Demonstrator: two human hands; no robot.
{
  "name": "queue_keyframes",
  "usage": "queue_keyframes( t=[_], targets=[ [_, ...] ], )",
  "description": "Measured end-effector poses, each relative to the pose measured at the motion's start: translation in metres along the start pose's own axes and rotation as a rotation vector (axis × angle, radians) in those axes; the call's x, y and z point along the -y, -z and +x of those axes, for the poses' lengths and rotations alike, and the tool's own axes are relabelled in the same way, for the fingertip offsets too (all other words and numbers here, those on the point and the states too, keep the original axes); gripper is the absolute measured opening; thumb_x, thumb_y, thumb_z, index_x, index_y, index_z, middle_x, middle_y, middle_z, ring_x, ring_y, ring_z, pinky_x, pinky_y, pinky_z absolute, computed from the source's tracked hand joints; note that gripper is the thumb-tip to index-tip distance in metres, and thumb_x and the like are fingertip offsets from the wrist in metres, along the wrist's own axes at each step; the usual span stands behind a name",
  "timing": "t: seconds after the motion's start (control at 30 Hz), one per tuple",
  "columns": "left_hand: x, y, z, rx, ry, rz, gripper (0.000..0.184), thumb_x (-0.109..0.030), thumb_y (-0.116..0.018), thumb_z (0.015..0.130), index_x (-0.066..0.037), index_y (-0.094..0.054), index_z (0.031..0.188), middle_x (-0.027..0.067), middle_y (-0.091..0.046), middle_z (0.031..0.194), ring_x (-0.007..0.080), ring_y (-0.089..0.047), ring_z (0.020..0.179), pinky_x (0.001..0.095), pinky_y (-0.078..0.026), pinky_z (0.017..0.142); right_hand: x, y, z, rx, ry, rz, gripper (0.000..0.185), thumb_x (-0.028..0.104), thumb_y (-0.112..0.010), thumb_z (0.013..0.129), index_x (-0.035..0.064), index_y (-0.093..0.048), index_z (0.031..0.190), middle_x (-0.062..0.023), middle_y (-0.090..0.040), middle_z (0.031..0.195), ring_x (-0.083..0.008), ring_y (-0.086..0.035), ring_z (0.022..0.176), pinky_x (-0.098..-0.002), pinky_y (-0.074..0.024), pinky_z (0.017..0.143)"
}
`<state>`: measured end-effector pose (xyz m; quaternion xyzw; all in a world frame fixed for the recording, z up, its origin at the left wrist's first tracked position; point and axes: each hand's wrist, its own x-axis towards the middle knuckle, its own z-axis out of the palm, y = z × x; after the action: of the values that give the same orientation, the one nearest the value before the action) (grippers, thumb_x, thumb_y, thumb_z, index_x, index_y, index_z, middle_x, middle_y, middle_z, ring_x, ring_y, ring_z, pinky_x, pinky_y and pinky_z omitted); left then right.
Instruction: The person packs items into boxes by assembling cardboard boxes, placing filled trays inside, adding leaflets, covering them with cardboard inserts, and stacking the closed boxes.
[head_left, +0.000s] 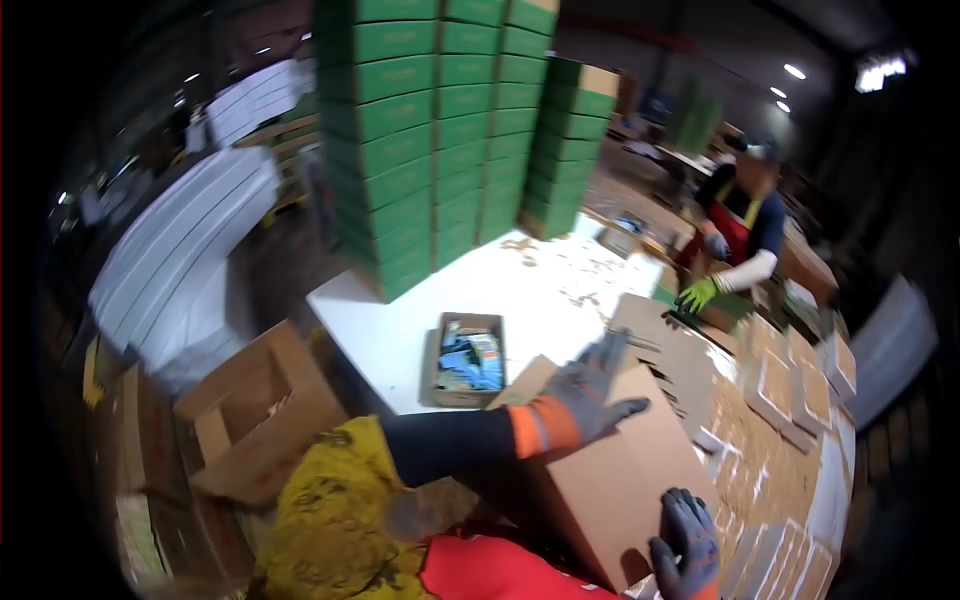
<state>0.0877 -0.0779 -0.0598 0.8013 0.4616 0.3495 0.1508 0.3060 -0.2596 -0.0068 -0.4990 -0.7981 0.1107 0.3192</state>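
Your carton [625, 465] is right in front of you, near the table's [385, 350] near edge; can't tell what's under it. Your L hand [580, 395] is spread wide on its far top edge, fingers past it, nothing pinched. Your R hand [688, 545] is half-open at the near R corner, thumb apart from fingers; can't tell if it's pressing.

Watch: w/ L flat & R loose, carton could slip or twist, esp. if you push harder on one side. Swing it R and it'd prob. knock the packs [770, 385], b/c they're close. Shove it fwd and it may hit the small box [470, 400] w/ blue packets [455, 370].
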Motion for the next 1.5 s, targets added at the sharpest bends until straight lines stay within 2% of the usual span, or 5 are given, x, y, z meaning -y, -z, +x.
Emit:
queue_keyframes(
  t=[0.67, 0.87, 1.0, 1.3, 1.5],
  targets=[
    [0.009, 0.045, -0.005, -0.699, -0.394, -0.292, 0.048, -0.043, -0.052, 0.088, -0.003, -0.053, 0.114, 0.0116, -0.058, 0.09, 0.0236, -0.059, 0.079, 0.0382, -0.046, 0.075, -0.102, 0.031, 0.005, -0.279, -0.651, 1.48, 0.054, 0.028, -0.063, 0.085, -0.0008, -0.048, 0.128, -0.0154, -0.057, 0.122, -0.0316, -0.055, 0.112, -0.0433, -0.0419, 0.098],
    [0.09, 0.01, -0.022, -0.051, 0.109, -0.681, 0.049, -0.038, -0.043, 0.095, 0.0, -0.048, 0.125, 0.013, -0.052, 0.116, 0.0211, -0.054, 0.1, 0.0341, -0.042, 0.089, -0.059, -0.03, -0.011, 0.216, 0.06, -0.079, 0.049, 0.019, -0.082, 0.058, 0.0055, -0.056, 0.097, -0.0208, -0.048, 0.125, -0.0411, -0.05, 0.109, -0.0441, -0.0467, 0.088],
    [0.13, 0.007, 0.001, 0.359, 0.398, -1.567, 0.05, -0.034, -0.036, 0.099, 0.002, -0.044, 0.133, 0.0139, -0.049, 0.133, 0.0194, -0.05, 0.115, 0.0314, -0.039, 0.098, -0.06, -0.049, -0.044, -0.011, -0.021, 0.039, 0.056, 0.019, -0.08, 0.058, 0.0079, -0.056, 0.107, -0.0195, -0.042, 0.136, -0.0389, -0.05, 0.107, -0.044, -0.0462, 0.088],
    [0.058, -0.01, -0.009, 0.307, -0.447, -0.046, 0.045, -0.012, -0.035, 0.098, 0.002, -0.032, 0.14, 0.0184, -0.026, 0.15, 0.0294, -0.026, 0.139, 0.0352, -0.023, 0.112, -0.245, 0.011, -0.281, -1.856, -0.858, 0.453, 0.045, 0.015, -0.06, 0.09, 0.0001, -0.043, 0.129, -0.0102, -0.05, 0.119, -0.0197, -0.055, 0.094, -0.0335, -0.0489, 0.079],
    [0.039, -0.022, -0.004, 0.302, -0.016, -0.216, 0.047, -0.013, -0.036, 0.097, 0.005, -0.029, 0.14, 0.0189, -0.028, 0.149, 0.03, -0.03, 0.136, 0.0339, -0.025, 0.11, -0.373, 0.058, -0.378, -1.435, -1.424, 0.349, 0.041, 0.019, -0.073, 0.082, -0.0005, -0.053, 0.112, -0.0097, -0.064, 0.095, -0.0215, -0.064, 0.08, -0.0357, -0.0531, 0.06]
  ],
)
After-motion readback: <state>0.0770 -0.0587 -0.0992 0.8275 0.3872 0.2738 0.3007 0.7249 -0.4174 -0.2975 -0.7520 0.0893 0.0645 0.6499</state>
